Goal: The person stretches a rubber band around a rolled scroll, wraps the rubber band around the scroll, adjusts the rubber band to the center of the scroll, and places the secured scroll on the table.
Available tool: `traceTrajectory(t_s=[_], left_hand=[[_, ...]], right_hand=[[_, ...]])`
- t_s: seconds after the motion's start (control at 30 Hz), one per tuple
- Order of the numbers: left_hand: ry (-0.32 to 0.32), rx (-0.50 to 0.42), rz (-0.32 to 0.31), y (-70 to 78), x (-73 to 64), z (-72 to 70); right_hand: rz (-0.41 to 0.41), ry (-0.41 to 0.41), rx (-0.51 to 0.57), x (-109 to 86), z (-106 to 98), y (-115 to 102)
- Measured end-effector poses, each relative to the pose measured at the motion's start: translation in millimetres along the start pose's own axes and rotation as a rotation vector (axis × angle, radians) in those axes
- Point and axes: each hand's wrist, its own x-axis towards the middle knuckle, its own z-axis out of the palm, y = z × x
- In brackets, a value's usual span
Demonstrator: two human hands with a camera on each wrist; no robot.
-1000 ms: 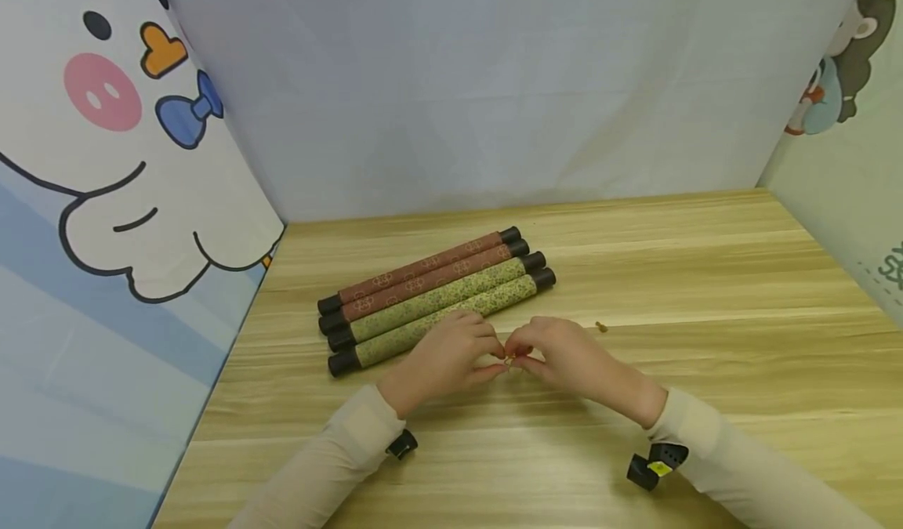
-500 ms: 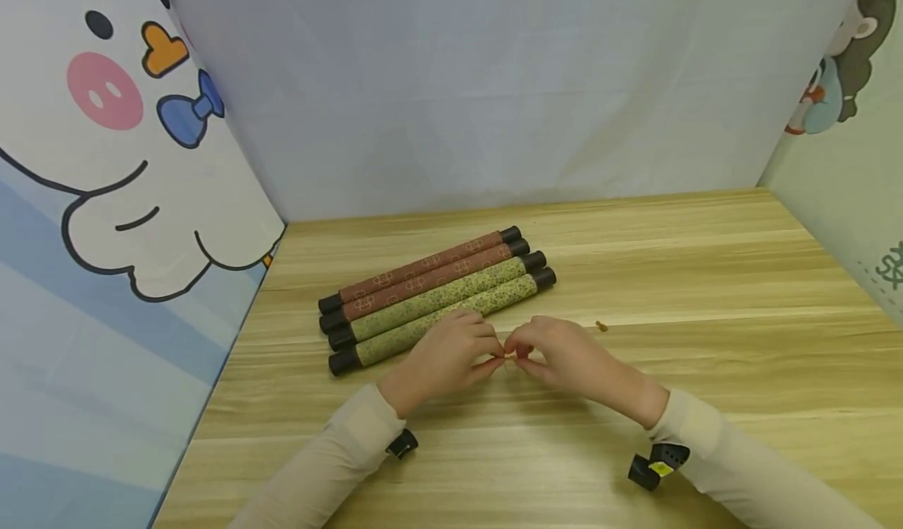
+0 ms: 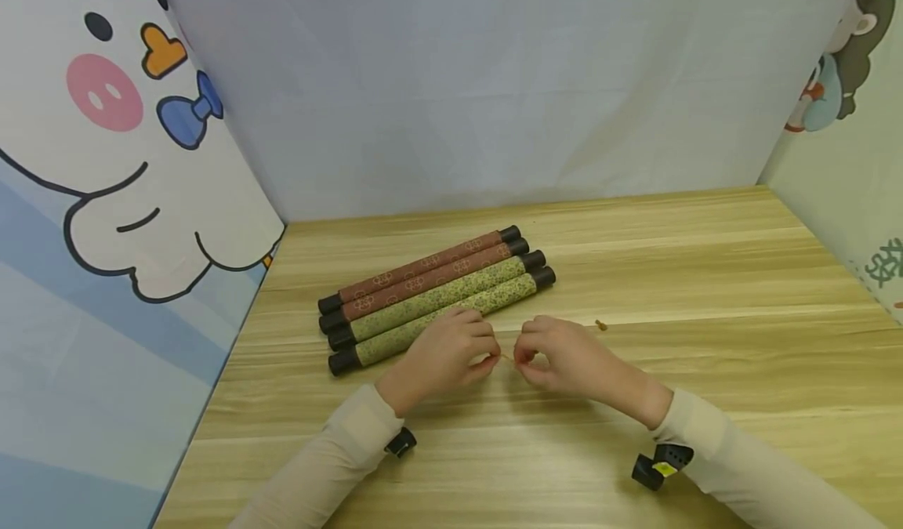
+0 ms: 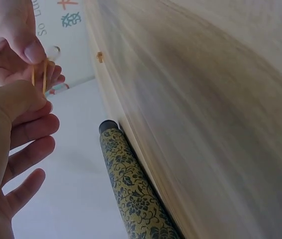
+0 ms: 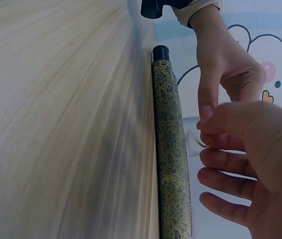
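A thin yellow-orange rubber band [image 4: 45,79] is stretched in two strands between my hands. My left hand [image 3: 451,349] pinches one end of it between thumb and forefinger, while its other fingers stay loosely bent. At the other end, the thumb and forefinger of my right hand [image 3: 560,354] pinch it. Just beyond my left hand lies a green patterned scroll [image 3: 494,297] with black ends, the nearest of a row. In the right wrist view, my fingers hide most of the band.
Behind the nearest scroll lie another green scroll [image 3: 451,288] and two reddish-brown scrolls [image 3: 402,288], side by side at a slant. A small orange-brown piece [image 3: 601,325] lies on the wooden table [image 3: 705,294] beyond my right hand. Printed cloth walls [image 3: 494,90] stand around the table.
My hands have moved slightly apart, the right one shifting right, and the band between them is pulled longer. The scrolls and the small orange-brown piece have stayed in place.
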Motion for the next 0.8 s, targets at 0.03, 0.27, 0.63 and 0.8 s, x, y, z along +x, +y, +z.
traceTrajectory(t_s=[0.03, 0.27, 0.63, 0.8], left_hand=[[-0.001, 0.016, 0.001, -0.4, -0.3, 0.1], [-0.023, 0.096, 0.006, -5.8, -5.5, 4.8], [-0.098, 0.174, 0.037, -4.2, -5.0, 14.2], [-0.093, 0.151, 0.054, -0.5, -4.3, 14.3]], right_hand=[[0.004, -0.018, -0.006, -0.4, 0, 0], [-0.087, -0.042, -0.004, -4.0, -2, -3], [-0.437, -0.011, -0.027, -0.7, 2, -27], [-0.474, -0.080, 0.076, -4.0, 2, -39]])
